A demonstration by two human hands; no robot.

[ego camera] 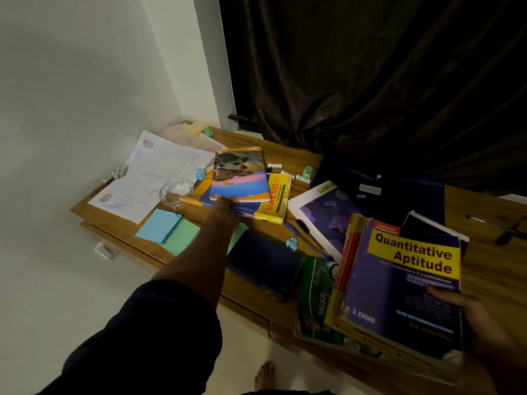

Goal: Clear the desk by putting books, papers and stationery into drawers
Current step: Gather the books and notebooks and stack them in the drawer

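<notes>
My left hand [225, 208] reaches across the wooden desk [302, 158] and grips the near edge of a small stack: a colourful notebook [239, 175] on top of a yellow "Naresh" book [275, 202]. Its fingers are hidden under the stack. My right hand [467, 315] holds a thick purple "Quantitative Aptitude" book [405, 283] with more books beneath it, at the desk's near right. A green "Biking" book [316, 297] lies partly under that pile. White papers [159, 169] cover the far left.
Blue and green note pads [168, 232], a glass ashtray [175, 192], a dark blue case [265, 263], pens [306, 232], a purple-covered book [328, 215] and a dark folder [379, 189] lie on the desk. A drawer handle [104, 250] shows at the left front. A dark curtain [370, 81] hangs behind.
</notes>
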